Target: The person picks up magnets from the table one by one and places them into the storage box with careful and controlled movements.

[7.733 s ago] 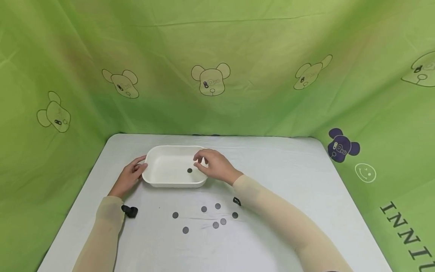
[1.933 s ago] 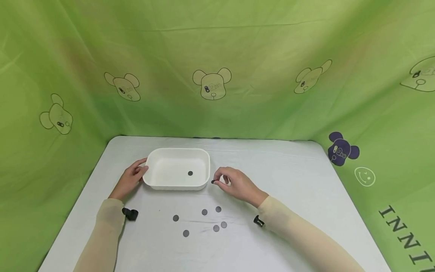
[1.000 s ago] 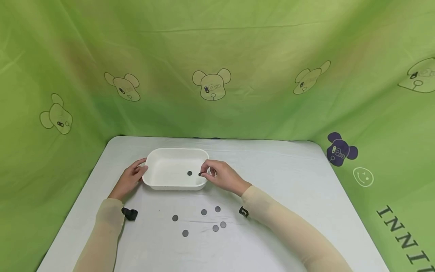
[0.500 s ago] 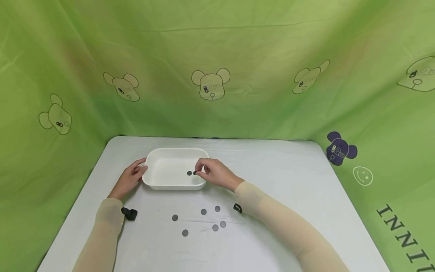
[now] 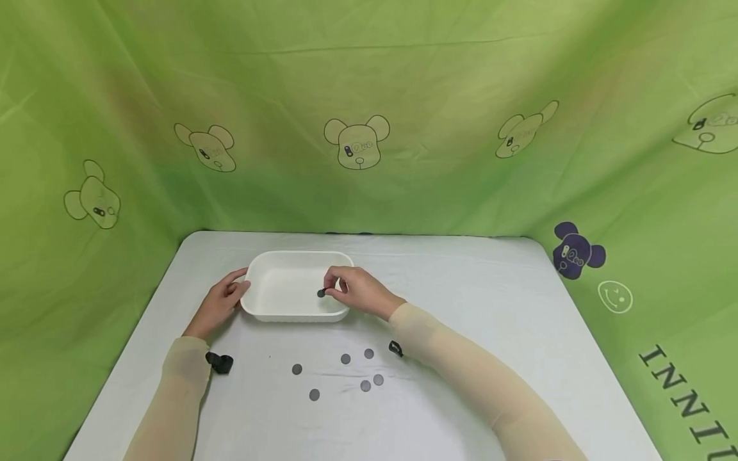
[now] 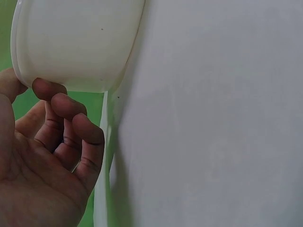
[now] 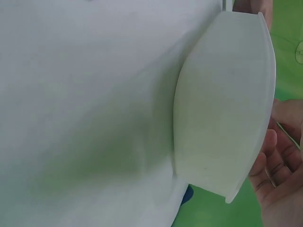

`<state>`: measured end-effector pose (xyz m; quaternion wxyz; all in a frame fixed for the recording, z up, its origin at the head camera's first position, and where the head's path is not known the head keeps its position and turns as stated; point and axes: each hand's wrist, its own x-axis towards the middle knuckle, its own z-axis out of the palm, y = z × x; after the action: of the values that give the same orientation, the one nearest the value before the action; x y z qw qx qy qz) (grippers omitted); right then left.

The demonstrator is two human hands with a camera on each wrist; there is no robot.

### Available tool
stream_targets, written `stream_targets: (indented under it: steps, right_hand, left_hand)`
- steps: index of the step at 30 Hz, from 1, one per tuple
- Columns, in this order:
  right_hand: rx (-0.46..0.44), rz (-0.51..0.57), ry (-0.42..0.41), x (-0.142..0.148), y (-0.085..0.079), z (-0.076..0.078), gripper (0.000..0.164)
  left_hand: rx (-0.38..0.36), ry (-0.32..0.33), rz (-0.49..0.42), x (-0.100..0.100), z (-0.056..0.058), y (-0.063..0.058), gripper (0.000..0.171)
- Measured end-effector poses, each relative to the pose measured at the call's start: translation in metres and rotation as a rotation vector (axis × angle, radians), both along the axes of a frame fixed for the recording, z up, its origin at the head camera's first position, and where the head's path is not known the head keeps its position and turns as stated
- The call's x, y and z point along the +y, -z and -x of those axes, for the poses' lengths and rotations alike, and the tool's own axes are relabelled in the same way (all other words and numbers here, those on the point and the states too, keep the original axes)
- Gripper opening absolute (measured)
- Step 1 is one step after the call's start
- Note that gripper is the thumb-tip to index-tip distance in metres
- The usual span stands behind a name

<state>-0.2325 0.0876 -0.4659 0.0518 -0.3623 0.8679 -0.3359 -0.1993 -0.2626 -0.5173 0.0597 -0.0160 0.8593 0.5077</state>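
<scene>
Green printed cloth (image 5: 357, 64) hangs behind a white table (image 5: 461, 288). The left hand (image 5: 220, 302) grips the left end of a white tray (image 5: 279, 285) with curled fingers; inside its right half, the right hand (image 5: 362, 291) pinches a dark disc (image 5: 323, 292). Six grey discs (image 5: 345, 359) lie on the table, nearer than the tray.

The tray (image 5: 277, 285) is plain white. The discs (image 5: 296, 369) are plain dark grey, most lying between 4 and 6 o'clock from it. The table (image 5: 461, 333) is off-white. Both sleeves (image 5: 173, 378) are plain beige, their clips (image 5: 220, 363) black. Across the head view, the green backdrop (image 5: 357, 70) carries dark-outlined bear heads (image 5: 357, 150) from 9 through 12 to past 2 o'clock, a purple bear (image 5: 579, 253) at 3, a white-lined smiley (image 5: 615, 297) just below, dark letters (image 5: 688, 404) at 4.
</scene>
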Motion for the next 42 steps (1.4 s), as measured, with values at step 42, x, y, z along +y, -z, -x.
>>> stream_targets:
  steps: [42]
  right_hand:
    - [-0.023,-0.388,0.011,-0.032,0.001,0.003,0.014]
  left_hand:
    - [0.01,0.014,0.017,0.0,-0.002,-0.002,0.06]
